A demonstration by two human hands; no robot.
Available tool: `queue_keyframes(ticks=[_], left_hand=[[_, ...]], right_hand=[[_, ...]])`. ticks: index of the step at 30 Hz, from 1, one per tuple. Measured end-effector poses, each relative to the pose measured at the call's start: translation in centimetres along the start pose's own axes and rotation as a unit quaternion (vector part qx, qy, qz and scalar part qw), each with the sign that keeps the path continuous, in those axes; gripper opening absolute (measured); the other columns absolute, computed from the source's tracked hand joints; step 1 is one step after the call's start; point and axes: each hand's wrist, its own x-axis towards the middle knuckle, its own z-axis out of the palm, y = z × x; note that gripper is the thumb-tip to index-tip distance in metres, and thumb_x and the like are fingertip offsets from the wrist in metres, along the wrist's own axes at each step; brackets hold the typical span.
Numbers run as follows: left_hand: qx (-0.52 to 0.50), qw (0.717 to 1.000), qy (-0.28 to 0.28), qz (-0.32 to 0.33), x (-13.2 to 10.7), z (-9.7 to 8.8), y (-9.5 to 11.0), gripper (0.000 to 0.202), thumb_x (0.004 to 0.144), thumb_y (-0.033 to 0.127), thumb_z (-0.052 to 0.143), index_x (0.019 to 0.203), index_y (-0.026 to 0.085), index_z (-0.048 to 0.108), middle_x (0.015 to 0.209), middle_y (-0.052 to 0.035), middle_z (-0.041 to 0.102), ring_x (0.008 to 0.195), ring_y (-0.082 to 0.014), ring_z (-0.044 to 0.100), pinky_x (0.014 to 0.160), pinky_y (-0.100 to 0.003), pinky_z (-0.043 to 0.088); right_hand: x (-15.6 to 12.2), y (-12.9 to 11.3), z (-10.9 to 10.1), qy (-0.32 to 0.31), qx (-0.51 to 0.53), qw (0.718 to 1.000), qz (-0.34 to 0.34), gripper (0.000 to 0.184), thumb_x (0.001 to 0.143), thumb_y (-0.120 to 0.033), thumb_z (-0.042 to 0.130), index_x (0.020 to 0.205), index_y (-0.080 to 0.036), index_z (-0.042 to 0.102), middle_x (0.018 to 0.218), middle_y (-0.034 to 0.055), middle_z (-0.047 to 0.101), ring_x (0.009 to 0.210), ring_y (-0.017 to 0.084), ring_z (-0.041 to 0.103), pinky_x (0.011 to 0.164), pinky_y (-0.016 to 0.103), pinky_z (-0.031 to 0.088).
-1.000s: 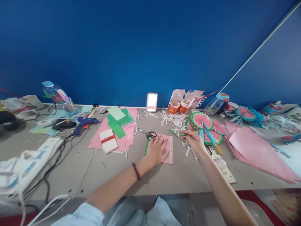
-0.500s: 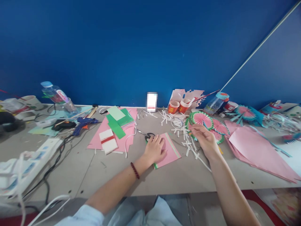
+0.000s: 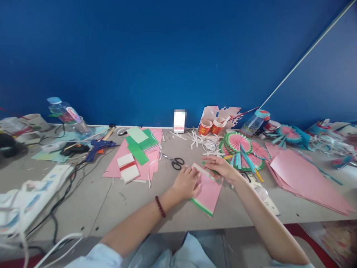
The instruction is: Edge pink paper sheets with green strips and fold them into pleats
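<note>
Your left hand (image 3: 187, 183) hides part of the pink sheet (image 3: 209, 191); whether your right hand (image 3: 220, 166) grips anything is too blurred to tell. The left edge cuts off a dark object (image 3: 7, 145).

Grey surface (image 3: 92, 208), black-handled scissors (image 3: 177, 163) on it. Left of scissors: pink sheet (image 3: 113, 168), blue glue gun (image 3: 97, 147), white power strip (image 3: 52, 182). Right of scissors: green-edged pink paper (image 3: 209, 193), white scraps (image 3: 196, 138), pink paper stack (image 3: 304, 178).

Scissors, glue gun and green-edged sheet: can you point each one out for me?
Scissors (image 3: 172, 160): head view, where handles meet blades.
Glue gun (image 3: 97, 144): head view, on its blue body.
Green-edged sheet (image 3: 208, 192): head view, on its bare pink middle.
</note>
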Motion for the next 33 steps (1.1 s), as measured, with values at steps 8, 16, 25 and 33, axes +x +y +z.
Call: queue_keyframes(ticks=[8,16,25,33], left_hand=[[0.039,0.998,-0.021,-0.047,-0.2,0.1,2.0,0.046,0.088,0.041,0.047,0.115,0.006,0.058,0.116,-0.0199,0.057,0.106,-0.031,0.049,0.084,-0.042,0.041],[0.049,0.995,-0.069,-0.043,-0.9,-1.1,2.1,0.033,0.088,0.026,0.048,0.114,0.007,0.059,0.106,-0.0172,0.061,0.1,-0.028,0.052,0.078,-0.037,0.042],[0.087,0.996,-0.007,-0.006,-2.2,-0.6,1.7,0.045,0.09,0.038,0.047,0.117,0.004,0.056,0.108,-0.0179,0.058,0.103,-0.0289,0.05,0.085,-0.04,0.04],[0.116,0.993,0.007,-0.025,-2.7,0.3,2.4,0.04,0.089,0.032,0.051,0.116,0.004,0.059,0.116,-0.0208,0.057,0.109,-0.029,0.051,0.087,-0.039,0.041]], right_hand=[[2.4,1.5,-0.1,0.01,-0.161,0.987,-0.013,0.02,0.067,-0.033,0.067,0.077,-0.016,0.071,0.055,-0.003,0.061,0.044,0.007,0.045,0.041,0.019,0.032],[3.8,0.0,2.4,-0.014,-0.144,0.989,-0.026,0.017,0.066,-0.028,0.066,0.076,-0.015,0.068,0.063,-0.0003,0.063,0.055,0.01,0.053,0.049,0.02,0.038],[5.7,1.8,4.5,0.035,-0.214,0.974,-0.07,0.015,0.065,-0.023,0.066,0.078,-0.016,0.063,0.065,-0.0001,0.063,0.059,0.012,0.056,0.052,0.021,0.038],[5.3,0.9,5.5,0.02,-0.302,0.951,-0.066,0.003,0.068,-0.018,0.062,0.071,-0.017,0.062,0.062,-0.0014,0.062,0.061,0.013,0.056,0.057,0.022,0.037]])
